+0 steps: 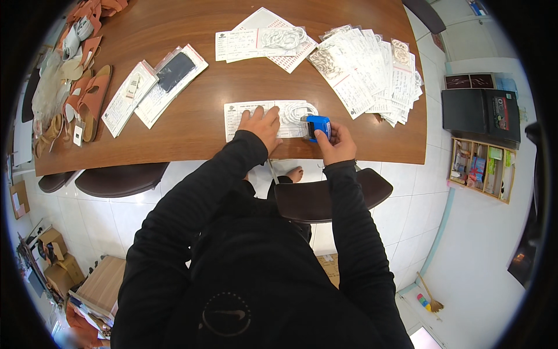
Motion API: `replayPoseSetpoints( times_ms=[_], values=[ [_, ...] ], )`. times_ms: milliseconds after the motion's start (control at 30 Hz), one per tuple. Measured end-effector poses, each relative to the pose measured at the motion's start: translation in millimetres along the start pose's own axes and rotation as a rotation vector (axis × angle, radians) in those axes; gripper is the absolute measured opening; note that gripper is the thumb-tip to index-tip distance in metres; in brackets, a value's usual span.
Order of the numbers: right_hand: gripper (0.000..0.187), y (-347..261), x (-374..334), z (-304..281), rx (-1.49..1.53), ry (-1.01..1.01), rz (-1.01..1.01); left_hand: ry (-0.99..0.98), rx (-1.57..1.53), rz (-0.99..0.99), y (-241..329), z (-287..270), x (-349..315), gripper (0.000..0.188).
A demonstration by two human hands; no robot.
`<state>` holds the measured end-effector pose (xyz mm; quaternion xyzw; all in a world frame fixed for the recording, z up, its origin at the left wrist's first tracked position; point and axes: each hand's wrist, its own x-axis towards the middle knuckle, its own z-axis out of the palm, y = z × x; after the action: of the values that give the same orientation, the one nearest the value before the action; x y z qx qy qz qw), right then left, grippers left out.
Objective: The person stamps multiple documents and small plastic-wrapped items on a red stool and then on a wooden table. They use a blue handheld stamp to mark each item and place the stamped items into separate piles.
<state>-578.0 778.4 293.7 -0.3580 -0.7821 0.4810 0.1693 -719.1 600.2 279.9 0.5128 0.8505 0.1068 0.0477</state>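
Observation:
A white printed card (233, 115) with a coil of white cord (294, 111) on its right half lies near the table's front edge. My left hand (264, 127) rests on the card with its fingers spread, left of the cord. In my right hand (338, 145) is a blue stamp (318, 125), gripped by the thumb and fingers at the card's right end. Whether the stamp touches the card cannot be told from here. Farther back, another card with white cord (238, 46) lies over a sheet with red print (264, 18).
A fanned pile of cards with cords (363, 75) covers the table's right side. Left of me lie cards with a dark swatch (176, 71), then brown sandals (94, 104). Brown chairs (334, 198) stand at the front edge. A black box (479, 116) sits right of the table (192, 136).

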Motion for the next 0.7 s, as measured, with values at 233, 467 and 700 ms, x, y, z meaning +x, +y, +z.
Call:
replayPoseSetpoints(
  times_ms=[233,467,700],
  values=[
    [0.037,12,1,-14,0.094,0.092,0.041,-0.061,0.055,0.098,-8,-2,8,0.056],
    [0.035,23,-8,-37,0.133,0.159,0.096,-0.139,0.146,0.058,3,4,3,0.067],
    [0.04,27,-9,-39,0.422,0.17,0.343,-0.147,0.029,0.033,-2,4,3,0.068]
  ],
)
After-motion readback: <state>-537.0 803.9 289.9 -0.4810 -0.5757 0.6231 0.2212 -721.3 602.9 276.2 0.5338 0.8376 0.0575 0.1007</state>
